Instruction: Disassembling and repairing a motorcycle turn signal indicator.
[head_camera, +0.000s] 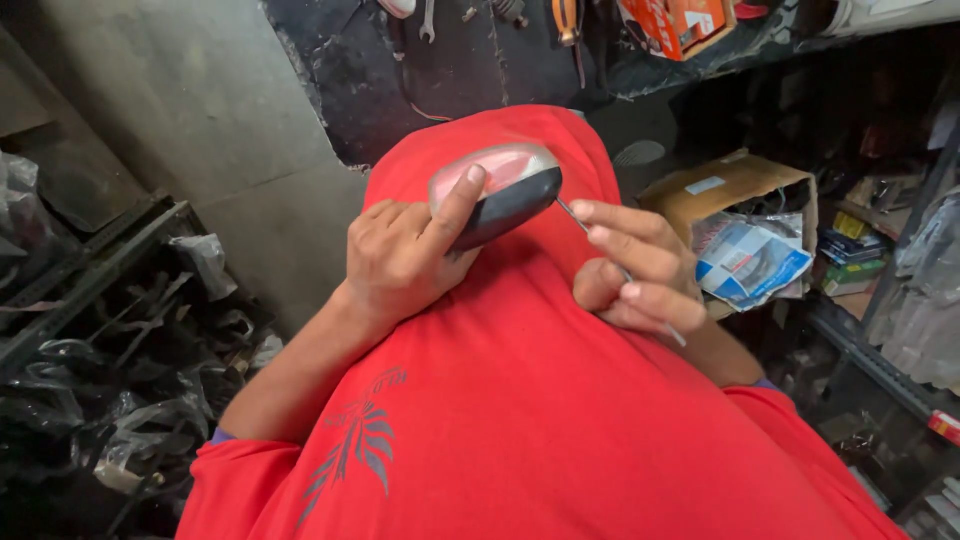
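I hold a small side mirror (497, 195) in my left hand (400, 262), in front of my red shirt (520, 400), and I will tell every place from this mirror. It has a dark rounded shell at the back and a pale glass face which reflects the red of the shirt. My left fingers are closed around the lower part of the shell, and my thumb lies across its edge with the tip touching the glass. Just to the right of the mirror is my right hand (640, 270), and it pinches a thin metal tool (600, 240) between the thumb and the first fingers; the other fingers are curled in. The tip of the tool meets the right end of the mirror, at the seam between the glass and the shell, but I cannot tell if it is already inside the seam. I judge that the step in hand is working at this edge with the tool. The next move, I think, calls for a steady left grip and only light pressure from the right hand, because the tip could slip off the curved shell or scratch the glass. Further right of the mirror, and lower, stands an open cardboard box (735, 190) with printed packets (755, 262) in it. Above the mirror, some wrenches (428, 20) lie on a dark surface. Far to the left of it are shelves with dark parts in plastic bags (150, 400).
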